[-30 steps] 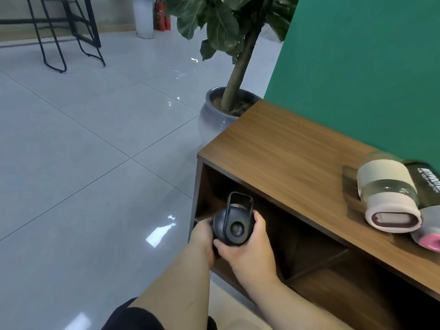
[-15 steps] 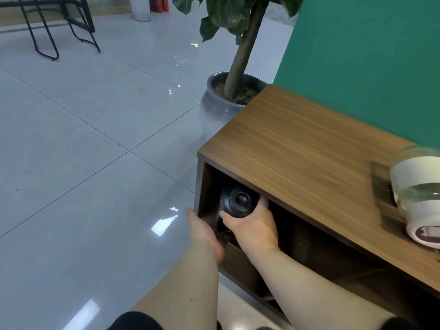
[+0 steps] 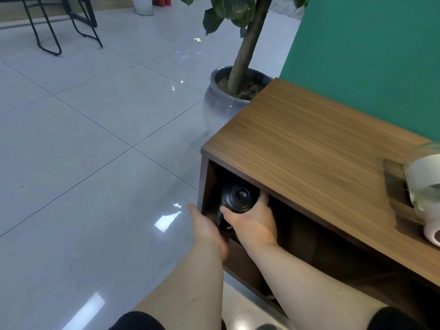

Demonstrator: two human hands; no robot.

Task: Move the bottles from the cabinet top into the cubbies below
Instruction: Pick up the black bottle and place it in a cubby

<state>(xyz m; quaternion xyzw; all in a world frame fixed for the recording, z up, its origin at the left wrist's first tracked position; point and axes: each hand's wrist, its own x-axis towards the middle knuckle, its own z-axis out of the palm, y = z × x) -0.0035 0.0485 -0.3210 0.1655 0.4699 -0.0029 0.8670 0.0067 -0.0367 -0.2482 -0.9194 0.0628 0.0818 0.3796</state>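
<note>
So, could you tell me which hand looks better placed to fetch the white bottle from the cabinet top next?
Probably the right hand: it is on the side nearer the white bottle. It would first have to release the black bottle in the cubby. The left hand sits farther away, at the cabinet's end.

The cabinet top (image 3: pixel 309 148) is wood-grain laminate, brown and matt, with fine streaks running along its length. The cubby (image 3: pixel 214 177) at its left end is darker wood inside. The black bottle (image 3: pixel 239 197) there looks like smooth plastic with a dull sheen on its rounded cap. At the top's right edge, a pale bottle (image 3: pixel 426 177) has a matt cream sleeve and a clear glossy band. The floor (image 3: pixel 95 139) is polished grey tile, mirror-glossy. The plant pot (image 3: pixel 221 103) is glazed, shiny ceramic.
</note>
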